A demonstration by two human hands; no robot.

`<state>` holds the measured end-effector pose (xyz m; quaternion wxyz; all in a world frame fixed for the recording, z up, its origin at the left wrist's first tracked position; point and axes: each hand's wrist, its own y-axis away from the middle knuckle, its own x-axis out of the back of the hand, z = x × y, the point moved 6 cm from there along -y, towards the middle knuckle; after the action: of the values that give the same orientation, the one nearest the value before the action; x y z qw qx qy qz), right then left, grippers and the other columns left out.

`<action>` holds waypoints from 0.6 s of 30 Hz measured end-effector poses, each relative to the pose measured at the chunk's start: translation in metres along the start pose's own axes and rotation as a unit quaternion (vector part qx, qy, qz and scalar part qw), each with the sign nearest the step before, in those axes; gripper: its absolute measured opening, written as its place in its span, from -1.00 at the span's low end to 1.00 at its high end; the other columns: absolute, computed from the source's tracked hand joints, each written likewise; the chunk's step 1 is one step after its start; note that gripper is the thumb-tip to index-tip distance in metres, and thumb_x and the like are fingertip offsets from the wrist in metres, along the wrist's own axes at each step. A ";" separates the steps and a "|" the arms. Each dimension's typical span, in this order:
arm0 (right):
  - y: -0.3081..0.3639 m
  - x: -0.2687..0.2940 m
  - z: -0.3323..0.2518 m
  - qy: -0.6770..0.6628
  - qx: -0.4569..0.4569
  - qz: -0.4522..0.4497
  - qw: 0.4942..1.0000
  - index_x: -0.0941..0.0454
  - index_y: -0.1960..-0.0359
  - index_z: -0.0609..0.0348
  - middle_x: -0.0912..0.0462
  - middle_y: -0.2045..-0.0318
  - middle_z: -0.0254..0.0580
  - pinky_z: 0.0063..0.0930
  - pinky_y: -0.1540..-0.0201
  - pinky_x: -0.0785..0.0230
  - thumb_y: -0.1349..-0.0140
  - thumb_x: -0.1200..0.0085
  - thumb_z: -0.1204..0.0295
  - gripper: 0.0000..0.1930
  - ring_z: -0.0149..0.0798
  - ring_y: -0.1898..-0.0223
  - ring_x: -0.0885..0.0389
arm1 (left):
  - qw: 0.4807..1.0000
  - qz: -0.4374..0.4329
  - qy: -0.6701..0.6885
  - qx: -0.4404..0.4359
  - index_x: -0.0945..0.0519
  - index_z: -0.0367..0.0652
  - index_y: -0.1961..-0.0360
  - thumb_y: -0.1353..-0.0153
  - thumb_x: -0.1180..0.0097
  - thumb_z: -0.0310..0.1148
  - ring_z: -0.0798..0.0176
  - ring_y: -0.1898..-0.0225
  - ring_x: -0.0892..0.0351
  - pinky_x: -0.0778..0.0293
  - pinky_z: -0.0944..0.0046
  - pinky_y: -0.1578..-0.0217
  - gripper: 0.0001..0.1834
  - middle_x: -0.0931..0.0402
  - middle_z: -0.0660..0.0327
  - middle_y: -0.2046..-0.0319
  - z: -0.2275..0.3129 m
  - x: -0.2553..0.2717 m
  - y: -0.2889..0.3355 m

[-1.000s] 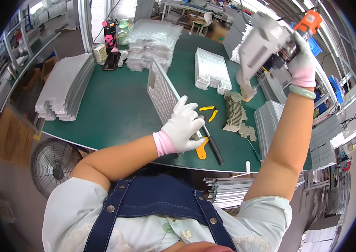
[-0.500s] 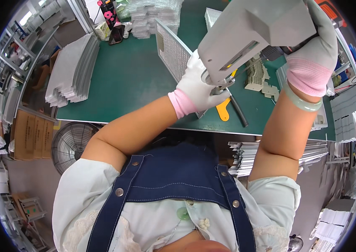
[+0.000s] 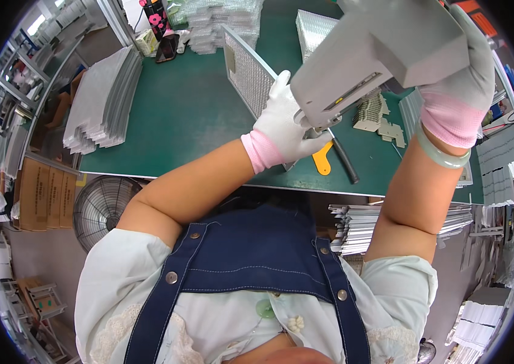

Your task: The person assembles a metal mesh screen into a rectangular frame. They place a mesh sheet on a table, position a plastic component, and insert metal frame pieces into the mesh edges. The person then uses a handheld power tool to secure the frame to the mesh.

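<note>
My right hand [image 3: 466,82], in a white glove with a pink cuff, is wrapped round a bulky grey handheld power tool [image 3: 384,51]; the tool hides most of its fingers. The tool slants down to the left, its nose by my left hand [image 3: 284,124]. That hand, gloved alike, grips the near end of a thin metal-framed mesh panel [image 3: 248,79] standing on edge. The tool's nose covers part of my left fingers and the spot where it meets the panel. Just right of the nose lie a yellow scraper-like tool [image 3: 322,159] and a dark rod-shaped handle [image 3: 345,159].
On the green table [image 3: 172,121], a stack of grey panels [image 3: 102,100] lies left and bubble-wrapped pieces [image 3: 223,24] lie at the back. A phone [image 3: 167,48] rests near a dark flowered bottle [image 3: 156,18]. Beige plastic parts [image 3: 372,115] sit right. A fan [image 3: 106,209] stands below left.
The power tool and my right hand have shifted slightly to the right and down. My left hand and the panel have hardly moved.
</note>
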<state>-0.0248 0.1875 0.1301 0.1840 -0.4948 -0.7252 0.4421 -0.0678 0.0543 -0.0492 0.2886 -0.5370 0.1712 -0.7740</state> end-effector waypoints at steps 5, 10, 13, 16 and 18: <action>0.006 -0.014 0.037 0.097 -0.071 0.210 0.970 -0.58 0.03 0.30 -0.71 0.18 -0.11 -0.44 0.09 -0.55 -0.32 -0.05 0.41 -0.72 -0.26 0.19 -0.69 | 0.994 0.067 -0.075 -0.038 -0.67 -0.06 0.09 -0.11 -0.24 -0.07 0.11 0.24 -0.53 -0.42 0.07 0.11 -0.59 -0.53 0.26 0.39 -0.002 0.001 0.008; 0.005 0.026 0.065 0.063 -0.120 0.178 0.975 -0.47 -0.11 0.30 -0.66 0.09 -0.11 -0.32 0.06 -0.61 -0.27 -0.11 0.44 -0.61 -0.25 0.13 -0.69 | 0.987 0.093 -0.107 -0.078 -0.64 -0.11 0.07 -0.10 -0.19 -0.04 -0.04 0.03 -0.40 -0.18 -0.15 -0.14 -0.54 -0.49 0.17 0.21 0.005 0.006 0.004; 0.005 0.027 0.064 0.093 -0.104 0.154 0.978 -0.44 -0.15 0.30 -0.63 0.03 -0.11 -0.34 0.04 -0.59 -0.27 -0.13 0.45 -0.58 -0.24 0.09 -0.67 | 0.994 0.069 -0.063 -0.051 -0.62 -0.12 0.15 -0.04 -0.18 -0.06 -0.11 -0.04 -0.37 -0.06 -0.27 -0.22 -0.58 -0.48 0.06 0.07 0.003 0.003 0.000; 0.009 0.025 0.066 0.064 -0.082 0.181 0.978 -0.43 -0.17 0.31 -0.62 0.01 -0.12 -0.36 0.02 -0.57 -0.27 -0.15 0.44 -0.56 -0.25 0.06 -0.65 | 0.994 0.071 -0.060 -0.054 -0.59 -0.13 0.13 -0.02 -0.18 -0.10 -0.10 -0.01 -0.39 -0.09 -0.23 -0.18 -0.57 -0.48 0.06 0.10 0.004 0.004 0.000; 0.009 0.024 0.066 0.075 -0.072 0.191 0.976 -0.43 -0.17 0.31 -0.62 0.01 -0.13 -0.37 0.00 -0.55 -0.27 -0.16 0.42 -0.55 -0.27 0.06 -0.64 | 0.996 0.066 -0.037 -0.053 -0.58 -0.12 0.12 0.00 -0.19 -0.12 -0.11 -0.01 -0.39 -0.11 -0.22 -0.16 -0.57 -0.48 0.06 0.10 0.002 0.004 -0.002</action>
<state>-0.0773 0.1796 0.0826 0.1141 -0.6677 -0.6315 0.3773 -0.0675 0.0533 -0.0443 0.3162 -0.5674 0.2361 -0.7227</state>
